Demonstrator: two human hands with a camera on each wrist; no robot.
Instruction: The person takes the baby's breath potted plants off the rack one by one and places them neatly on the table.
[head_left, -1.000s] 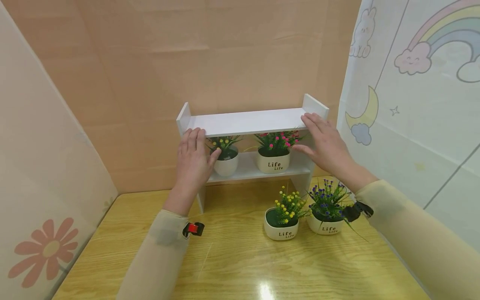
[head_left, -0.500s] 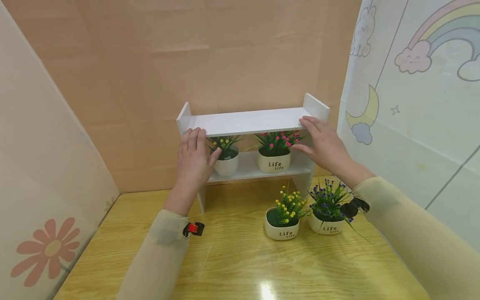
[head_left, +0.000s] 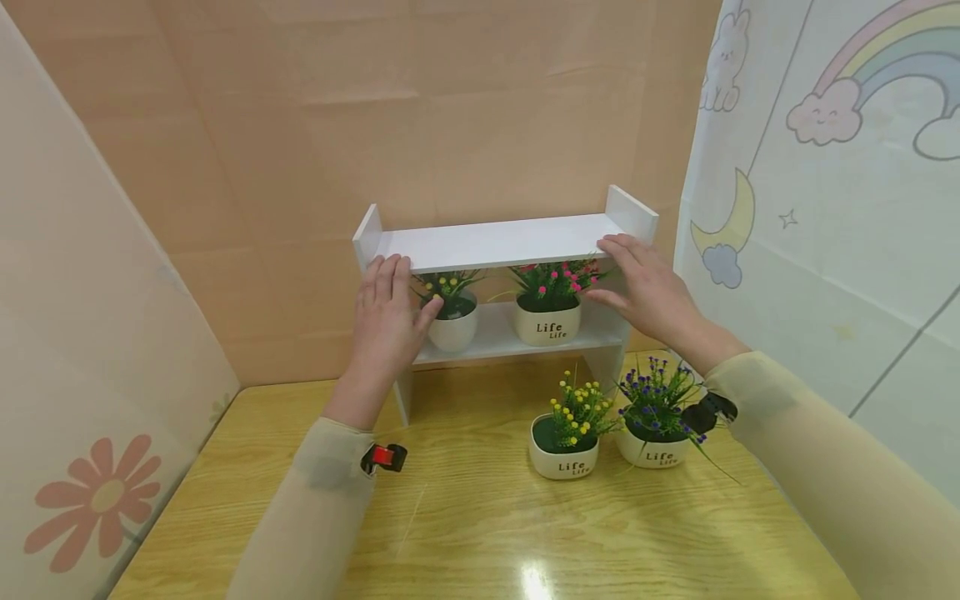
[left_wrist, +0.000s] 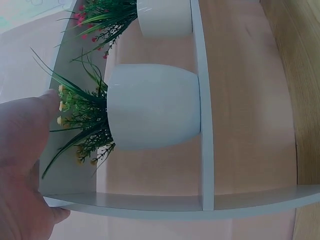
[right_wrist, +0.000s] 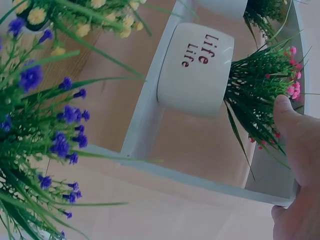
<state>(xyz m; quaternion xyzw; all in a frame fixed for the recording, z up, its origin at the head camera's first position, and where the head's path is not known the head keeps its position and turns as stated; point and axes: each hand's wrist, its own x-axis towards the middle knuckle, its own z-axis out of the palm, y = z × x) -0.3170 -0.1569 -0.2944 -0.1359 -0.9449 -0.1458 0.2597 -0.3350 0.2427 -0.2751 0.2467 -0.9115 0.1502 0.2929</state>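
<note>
A white two-tier shelf (head_left: 495, 242) stands on the table against the back wall. My left hand (head_left: 386, 317) rests its fingertips on the front left corner of the top board, thumb spread below the edge. On the front right corner lie the fingers of my right hand (head_left: 648, 287), its thumb also lower down. The lower board bears a white pot with yellow flowers (head_left: 453, 329) and a "Life" pot with pink flowers (head_left: 547, 325). In the right wrist view the right thumb (right_wrist: 285, 110) is close to the pink flowers (right_wrist: 295, 90).
In front of the shelf, on the wooden table (head_left: 450, 517), a "Life" pot with yellow flowers (head_left: 564, 458) stands beside one with purple flowers (head_left: 652, 450). The right wrist strap overlaps the purple plant. Printed panels (head_left: 840, 275) flank both sides.
My right hand has shifted slightly left and down along the top board's corner. The left hand, the shelf and the pots look nearly unmoved.
</note>
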